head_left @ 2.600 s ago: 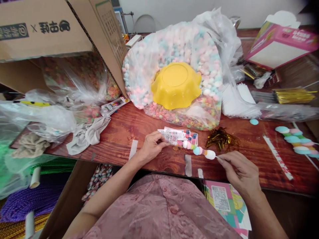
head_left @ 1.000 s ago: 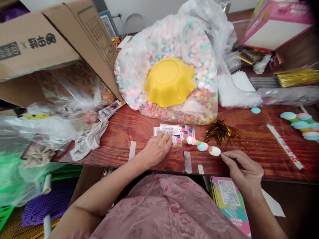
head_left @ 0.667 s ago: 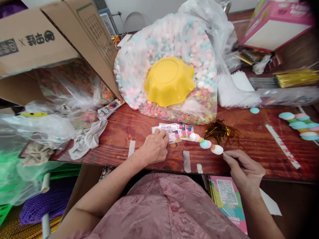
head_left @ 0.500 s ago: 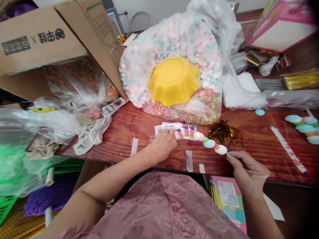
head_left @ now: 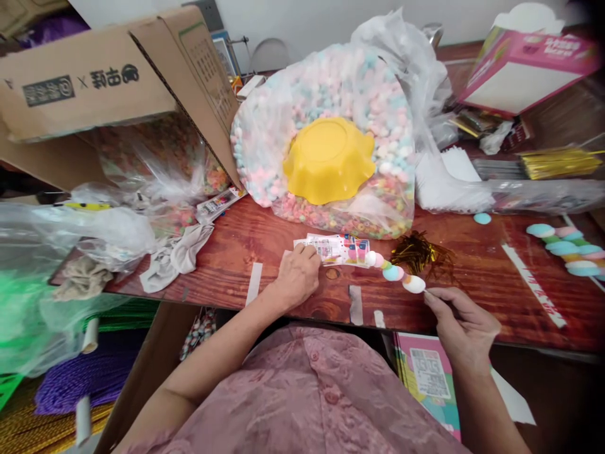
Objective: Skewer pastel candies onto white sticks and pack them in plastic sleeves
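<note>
My right hand is closed in a pinch on the bare stick end of a marshmallow skewer. White, pink and blue marshmallows with small coloured rings between them are threaded along the stick. The skewer's far tip meets the right end of the printed plastic bags, which lie overlapped on the table; I cannot tell whether it is inside one. At the left end of these bags, my left hand has its fingers curled down on the plastic, the fingertips partly hidden. Gold tinsel lies just beyond the skewer.
A yellow scalloped bowl rests upside down on a big clear bag of marshmallows. Finished-looking skewers lie at the right, near a loose blue marshmallow. A cardboard box stands at the left, beside crumpled gloves.
My left hand has slid a little left along the printed bags, uncovering more of their print. My right hand still pinches the stick, its tip against the bags' right end. The view has shifted slightly.
</note>
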